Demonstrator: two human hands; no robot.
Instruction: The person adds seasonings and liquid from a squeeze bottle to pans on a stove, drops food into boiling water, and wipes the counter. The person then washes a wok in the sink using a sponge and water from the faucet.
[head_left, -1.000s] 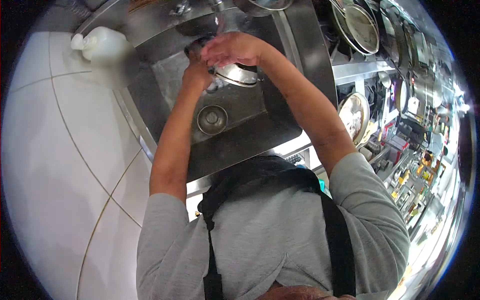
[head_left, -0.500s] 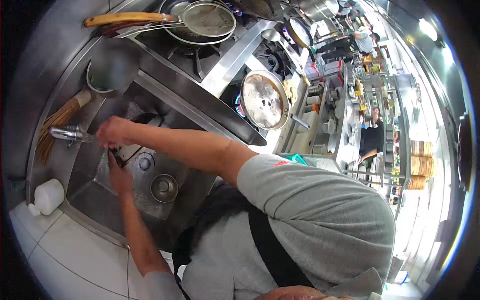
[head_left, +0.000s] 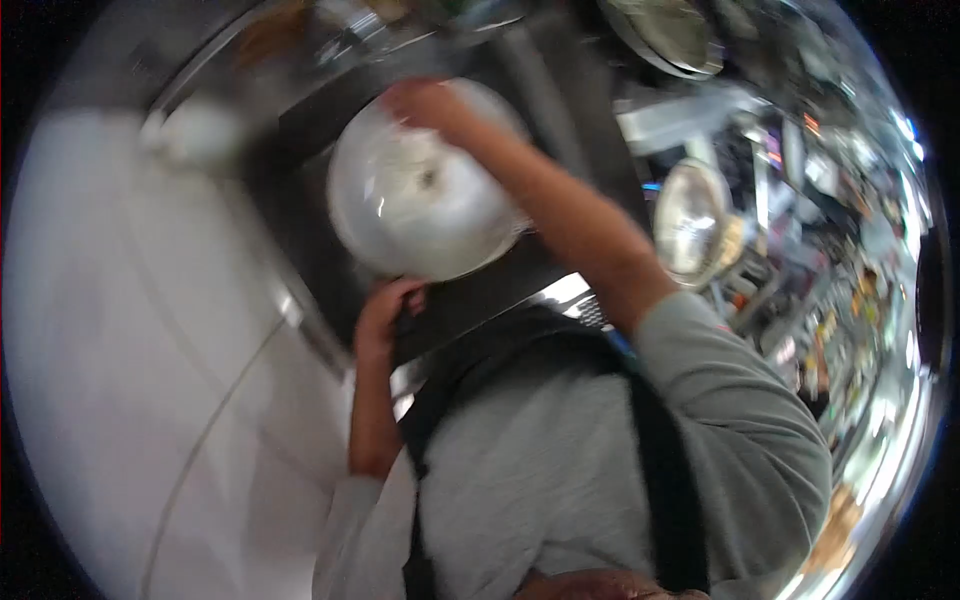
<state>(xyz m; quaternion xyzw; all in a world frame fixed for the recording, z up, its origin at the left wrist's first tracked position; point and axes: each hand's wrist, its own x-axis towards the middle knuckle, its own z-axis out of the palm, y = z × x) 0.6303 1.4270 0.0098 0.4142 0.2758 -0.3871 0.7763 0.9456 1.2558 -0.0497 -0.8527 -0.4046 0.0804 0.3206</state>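
A large, round, shiny pale bowl (head_left: pixel 430 215) is held tilted over the sink, with a small dark spot near its middle. My right hand (head_left: pixel 425 108) is at its far rim, fingers closed over the edge and smeared by motion. At the near rim, my left hand (head_left: pixel 385 310) has its fingers curled against the edge. The steel sink (head_left: pixel 300 225) lies beneath, and the bowl hides much of its inside.
A blurred white bottle (head_left: pixel 200 135) stands on the white tiled ledge (head_left: pixel 190 350) left of the sink. To the right, a round pan (head_left: pixel 690 220) sits on the stove by a blue flame. Another pan (head_left: pixel 665 35) is at the upper right.
My hands have come away from the tap area, nearer my body, and now hold the big pale bowl. The camera view has swung, so the sink and stove appear shifted and blurred.
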